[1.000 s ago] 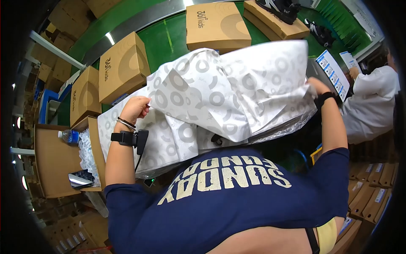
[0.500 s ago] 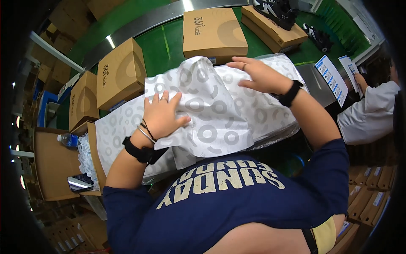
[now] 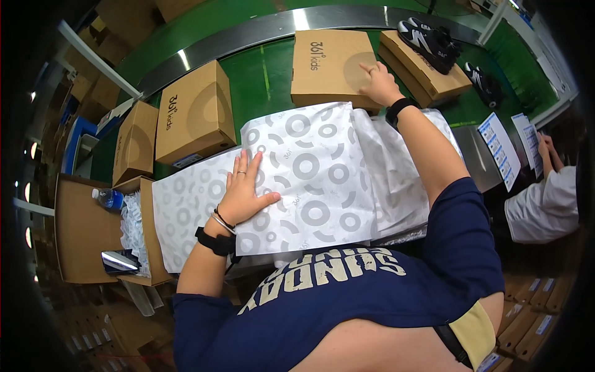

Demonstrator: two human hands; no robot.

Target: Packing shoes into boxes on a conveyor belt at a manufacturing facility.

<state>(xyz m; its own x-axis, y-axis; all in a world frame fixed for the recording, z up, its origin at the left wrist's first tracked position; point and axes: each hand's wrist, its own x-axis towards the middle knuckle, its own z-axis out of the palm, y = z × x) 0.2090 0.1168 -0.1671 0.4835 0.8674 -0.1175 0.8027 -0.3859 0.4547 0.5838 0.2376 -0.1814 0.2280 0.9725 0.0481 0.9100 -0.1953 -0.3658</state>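
White wrapping paper (image 3: 307, 180) printed with grey rings lies in a stack in front of me, its top sheet fairly flat. My left hand (image 3: 242, 195) rests open on that sheet's left part, fingers spread. Beyond the stack sits a closed brown shoebox (image 3: 331, 59). Over its right front part is my right hand (image 3: 380, 84), fingers apart with nothing seen in them; whether it touches the lid I cannot tell. More crumpled paper (image 3: 400, 173) lies under my right forearm.
Two brown shoeboxes (image 3: 195, 118) stand at the left. Black shoes (image 3: 427, 43) sit on another box (image 3: 424, 71) at the far right, near label sheets (image 3: 499, 149) and a co-worker's sleeve (image 3: 542, 208). An open carton (image 3: 145, 229) holds crumpled paper, a bottle (image 3: 108, 199) and a phone (image 3: 121, 261).
My right hand has moved from above the paper out to the far shoebox. The raised, wrinkled top sheet now lies flatter. My left hand remains on the paper.
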